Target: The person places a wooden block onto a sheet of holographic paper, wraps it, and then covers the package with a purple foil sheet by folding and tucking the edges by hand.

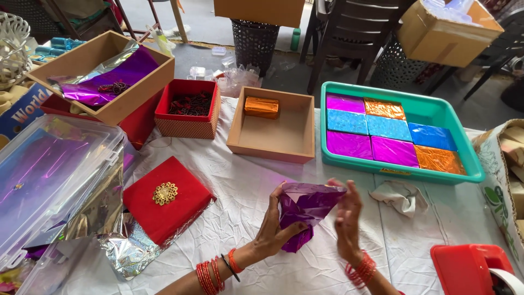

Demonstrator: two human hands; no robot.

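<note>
both hands raised off the counter (262, 180): left hand (271, 226) grips purple foil packet (305, 210), right hand (347, 221) flat, open against it.

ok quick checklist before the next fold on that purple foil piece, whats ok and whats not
1. Purple foil piece held between both hands: ok.
2. Left hand gripping the foil's lower part: ok.
3. Right hand flat against the foil's right edge: ok.
4. What the foil wraps and whether it is fully covered: cannot tell.
5. Free slot in the teal tray: ok, back right corner is bare.
6. Red tape dispenser on the table by the right hand: ok.
</note>
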